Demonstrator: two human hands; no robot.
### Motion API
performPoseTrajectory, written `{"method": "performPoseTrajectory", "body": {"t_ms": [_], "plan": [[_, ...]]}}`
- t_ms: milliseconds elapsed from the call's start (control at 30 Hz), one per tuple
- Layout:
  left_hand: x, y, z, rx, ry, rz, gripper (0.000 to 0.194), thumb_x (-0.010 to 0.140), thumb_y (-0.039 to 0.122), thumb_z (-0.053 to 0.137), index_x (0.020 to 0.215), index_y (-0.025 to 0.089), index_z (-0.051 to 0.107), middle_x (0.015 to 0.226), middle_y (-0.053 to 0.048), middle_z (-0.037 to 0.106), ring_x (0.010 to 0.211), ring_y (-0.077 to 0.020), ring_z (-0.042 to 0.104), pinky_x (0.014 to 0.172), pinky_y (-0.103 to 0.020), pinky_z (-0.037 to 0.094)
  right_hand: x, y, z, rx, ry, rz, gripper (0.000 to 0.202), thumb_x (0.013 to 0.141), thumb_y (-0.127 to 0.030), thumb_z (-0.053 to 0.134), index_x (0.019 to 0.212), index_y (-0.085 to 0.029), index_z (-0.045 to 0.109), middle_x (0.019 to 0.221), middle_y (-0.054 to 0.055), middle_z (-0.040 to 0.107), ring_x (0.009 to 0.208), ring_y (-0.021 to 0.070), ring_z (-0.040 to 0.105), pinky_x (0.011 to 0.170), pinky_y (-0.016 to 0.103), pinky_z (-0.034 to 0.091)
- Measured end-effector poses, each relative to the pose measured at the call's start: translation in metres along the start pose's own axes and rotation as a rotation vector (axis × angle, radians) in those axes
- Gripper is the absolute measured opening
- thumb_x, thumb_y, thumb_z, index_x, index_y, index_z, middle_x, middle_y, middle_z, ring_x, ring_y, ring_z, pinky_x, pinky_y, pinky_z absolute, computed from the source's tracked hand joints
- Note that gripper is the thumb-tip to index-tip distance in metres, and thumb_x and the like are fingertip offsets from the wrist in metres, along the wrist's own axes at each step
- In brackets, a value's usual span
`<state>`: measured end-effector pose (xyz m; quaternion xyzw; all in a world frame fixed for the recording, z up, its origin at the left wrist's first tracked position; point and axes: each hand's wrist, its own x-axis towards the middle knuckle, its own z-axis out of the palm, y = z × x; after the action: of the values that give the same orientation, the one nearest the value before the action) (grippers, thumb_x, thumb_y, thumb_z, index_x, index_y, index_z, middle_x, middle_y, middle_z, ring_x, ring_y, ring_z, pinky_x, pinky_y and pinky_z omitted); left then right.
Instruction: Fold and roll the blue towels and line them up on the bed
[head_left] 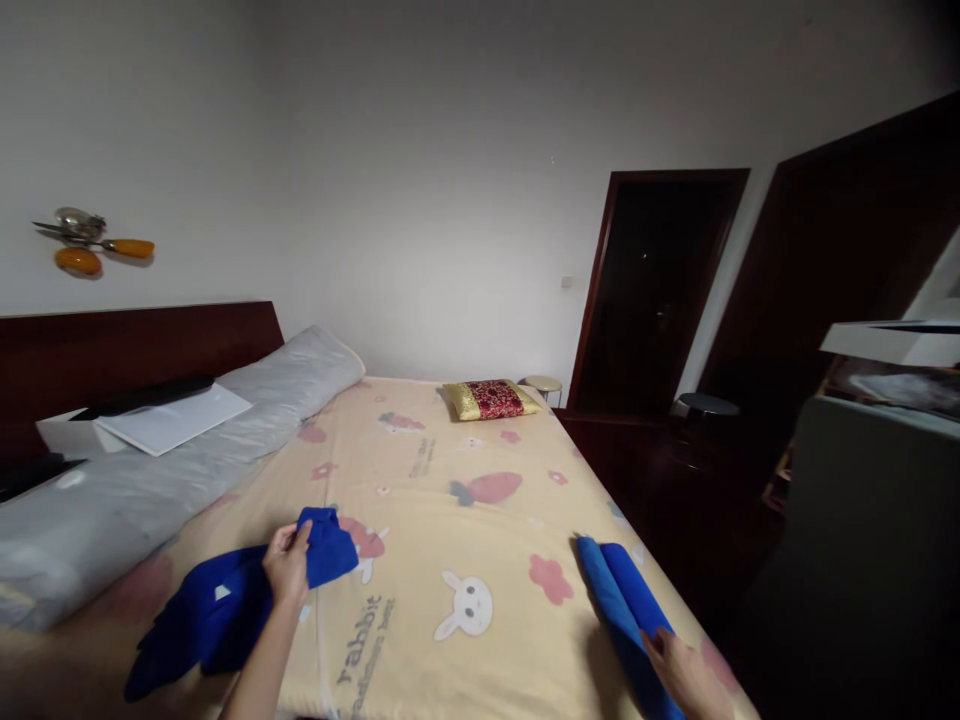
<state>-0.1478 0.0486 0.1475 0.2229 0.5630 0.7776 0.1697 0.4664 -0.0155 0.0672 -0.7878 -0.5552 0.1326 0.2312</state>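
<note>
At the lower left, my left hand (289,565) pinches a bright blue cloth (330,548) between thumb and fingers. The cloth spreads behind my wrist in a loose, crumpled heap with a small white patch on it; its exact kind cannot be made out. Near the bed's right edge, my right hand (682,672) grips a long blue cloth bundle (619,605), rolled or folded, with a lighter and a darker blue side. Both cloths rest on a cream bedsheet (517,540) printed with rabbits, carrots and flowers.
A grey bolster (292,385) runs along the dark headboard (150,330), with a white flat box (176,418) on it. A gold and red pillow (491,398) lies at the bed's far edge. Stools (707,405), a dark door (660,290) and a covered cabinet (870,520) stand beyond.
</note>
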Motion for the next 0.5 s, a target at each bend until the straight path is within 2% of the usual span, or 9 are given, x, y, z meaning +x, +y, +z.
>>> {"method": "performPoseTrajectory", "body": {"t_ms": [133,300,400,500], "plan": [[-0.016,0.011,0.005,-0.053,-0.077,-0.105,0.06,0.029,0.059,0.083,0.065,0.019,0.057,0.062,0.005,0.059,0.057,-0.012,0.052,0.055,-0.026,0.04,-0.002,0.003,-0.004,-0.025,-0.025,0.03,0.036,0.08,-0.054,0.029,0.058,-0.031,0.045,0.069,0.015,0.069,0.075,0.038,0.069,0.067,0.051,0.05],[-0.041,0.037,0.022,-0.155,-0.232,-0.17,0.06,0.03,0.054,0.087,0.066,0.02,0.053,0.061,0.007,0.057,0.059,-0.0101,0.052,0.056,-0.022,0.039,-0.001,-0.005,-0.011,-0.019,-0.048,0.03,0.038,0.08,-0.056,0.028,0.067,-0.029,0.051,0.07,0.016,0.07,0.076,0.0376,0.069,0.069,0.049,0.049],[-0.065,0.062,0.036,-0.242,-0.329,-0.181,0.055,0.037,0.05,0.088,0.067,0.02,0.052,0.059,0.008,0.054,0.058,-0.0082,0.049,0.055,-0.02,0.038,0.001,-0.027,-0.023,0.043,-0.015,-0.022,0.039,0.081,-0.057,0.03,0.07,-0.028,0.054,0.067,0.013,0.068,0.074,0.0354,0.069,0.067,0.045,0.049],[-0.096,0.09,0.048,-0.367,-0.48,-0.226,0.046,0.047,0.043,0.087,0.068,0.02,0.053,0.062,0.008,0.055,0.062,-0.0086,0.051,0.061,-0.02,0.041,-0.011,-0.073,-0.047,0.185,0.018,-0.109,0.043,0.08,-0.063,0.035,0.069,-0.027,0.057,0.061,0.006,0.065,0.069,0.0299,0.067,0.064,0.04,0.049]]}}
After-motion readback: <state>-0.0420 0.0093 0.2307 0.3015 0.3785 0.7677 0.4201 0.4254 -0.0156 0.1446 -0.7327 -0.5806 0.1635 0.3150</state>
